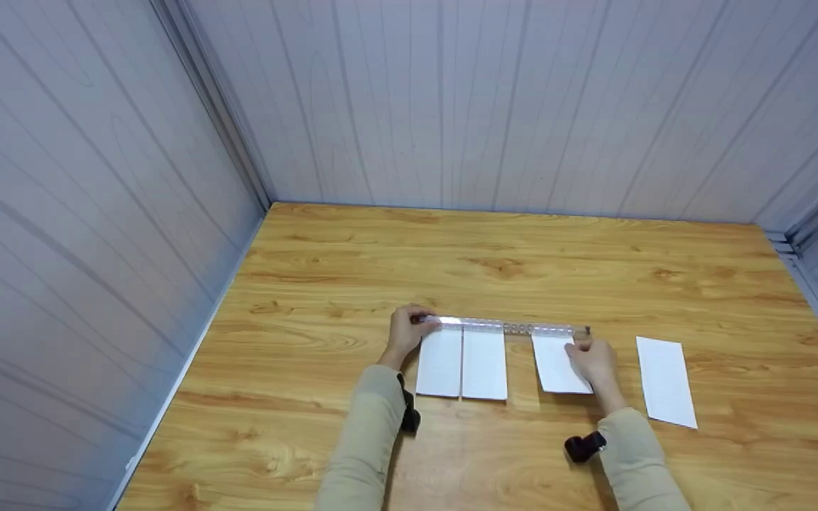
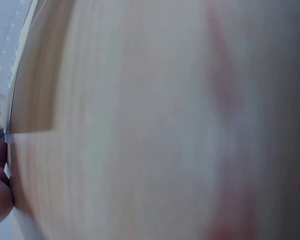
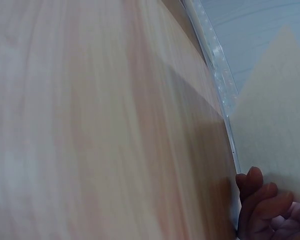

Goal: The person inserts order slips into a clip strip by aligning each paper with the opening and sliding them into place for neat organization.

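Note:
A long clear plastic strip [image 1: 517,328] lies across the table, with small round marks along it. My left hand [image 1: 403,335] pinches its left end between thumb and fingers. Two white paper cards [image 1: 439,363] sit side by side below the strip, their upper edges at it. My right hand [image 1: 598,363] pinches the right side of a third white card [image 1: 553,365], whose top edge meets the strip near its right end. The right wrist view shows this card [image 3: 277,115] raised off the table, beside the strip [image 3: 220,70].
Another white card [image 1: 667,382] lies on the wooden table [image 1: 352,270] to the right of my right hand. Pale panel walls [image 1: 409,106] stand behind the table and at both sides. Each wrist carries a black camera [image 1: 584,448].

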{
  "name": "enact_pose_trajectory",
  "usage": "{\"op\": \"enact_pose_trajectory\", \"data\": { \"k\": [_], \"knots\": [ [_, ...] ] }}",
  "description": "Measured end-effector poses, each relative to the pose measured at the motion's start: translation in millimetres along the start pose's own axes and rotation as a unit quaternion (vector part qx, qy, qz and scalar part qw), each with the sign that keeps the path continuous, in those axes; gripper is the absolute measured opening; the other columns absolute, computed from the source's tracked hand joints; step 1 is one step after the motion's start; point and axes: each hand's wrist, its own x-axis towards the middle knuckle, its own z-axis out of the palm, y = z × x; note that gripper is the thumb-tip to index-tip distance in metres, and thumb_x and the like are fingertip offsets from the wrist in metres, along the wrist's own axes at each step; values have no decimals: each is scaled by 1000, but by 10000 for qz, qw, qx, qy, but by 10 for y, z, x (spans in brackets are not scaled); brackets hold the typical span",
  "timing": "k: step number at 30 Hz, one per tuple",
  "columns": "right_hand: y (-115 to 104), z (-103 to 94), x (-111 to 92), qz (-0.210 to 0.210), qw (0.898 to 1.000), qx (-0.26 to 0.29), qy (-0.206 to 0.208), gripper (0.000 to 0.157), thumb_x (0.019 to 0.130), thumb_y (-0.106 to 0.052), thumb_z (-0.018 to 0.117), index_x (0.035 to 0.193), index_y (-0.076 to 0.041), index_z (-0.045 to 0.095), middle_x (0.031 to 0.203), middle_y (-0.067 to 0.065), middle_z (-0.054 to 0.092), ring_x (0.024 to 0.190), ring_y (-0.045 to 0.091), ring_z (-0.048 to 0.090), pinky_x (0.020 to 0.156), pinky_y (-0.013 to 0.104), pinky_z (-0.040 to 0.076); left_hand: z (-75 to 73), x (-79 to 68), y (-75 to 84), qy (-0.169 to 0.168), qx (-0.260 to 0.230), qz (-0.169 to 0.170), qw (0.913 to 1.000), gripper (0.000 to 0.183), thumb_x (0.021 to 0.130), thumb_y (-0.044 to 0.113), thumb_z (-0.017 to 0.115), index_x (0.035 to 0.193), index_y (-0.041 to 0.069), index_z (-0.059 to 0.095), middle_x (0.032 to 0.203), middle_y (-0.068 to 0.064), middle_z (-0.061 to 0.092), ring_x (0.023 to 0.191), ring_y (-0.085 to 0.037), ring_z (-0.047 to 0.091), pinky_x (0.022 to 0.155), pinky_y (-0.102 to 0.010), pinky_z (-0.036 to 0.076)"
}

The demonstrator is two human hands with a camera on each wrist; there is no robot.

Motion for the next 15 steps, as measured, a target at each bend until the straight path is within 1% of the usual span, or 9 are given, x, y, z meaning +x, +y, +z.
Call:
{"op": "enact_pose_trajectory", "data": {
  "k": [3,4,7,11,15],
  "knots": [
    [-5,5,-2,12,10000,5,-39,39,84,-13,53,49,-13,38,46,-5,33,50,14,35,50,27,27,-30,-41,157,-16,-194,37,9998,14,71,-5,70,82,-13,65,80,-25,60,75,-37,55,67,-41,45],
    [-6,6,-2,16,10000,-3,-47,38,84,-13,53,49,-13,38,46,-5,33,50,14,35,50,27,27,-38,-52,201,-14,-230,53,9997,15,71,-7,69,81,-15,64,79,-27,59,76,-39,54,67,-43,45],
    [-11,5,-6,-46,10000,-5,-71,39,84,-13,53,48,-14,38,46,-5,33,50,14,35,50,27,27,-35,-48,199,-20,-143,0,9999,14,71,-6,69,82,-14,64,79,-26,60,75,-36,55,67,-39,46],
    [-42,13,-18,-28,10000,-22,-85,39,84,-13,54,48,-14,40,47,-5,35,51,14,36,51,27,28,2,0,12,-6,119,-102,9999,14,71,0,71,82,-7,67,79,-16,63,73,-22,56,64,-24,44],
    [-42,24,-29,-86,9999,89,-7,37,82,-15,55,47,-13,44,48,-3,40,53,17,40,52,29,30,4,0,10,-17,153,-199,9997,14,71,1,72,83,-6,68,80,-15,63,74,-21,56,65,-26,44]
  ]
}}
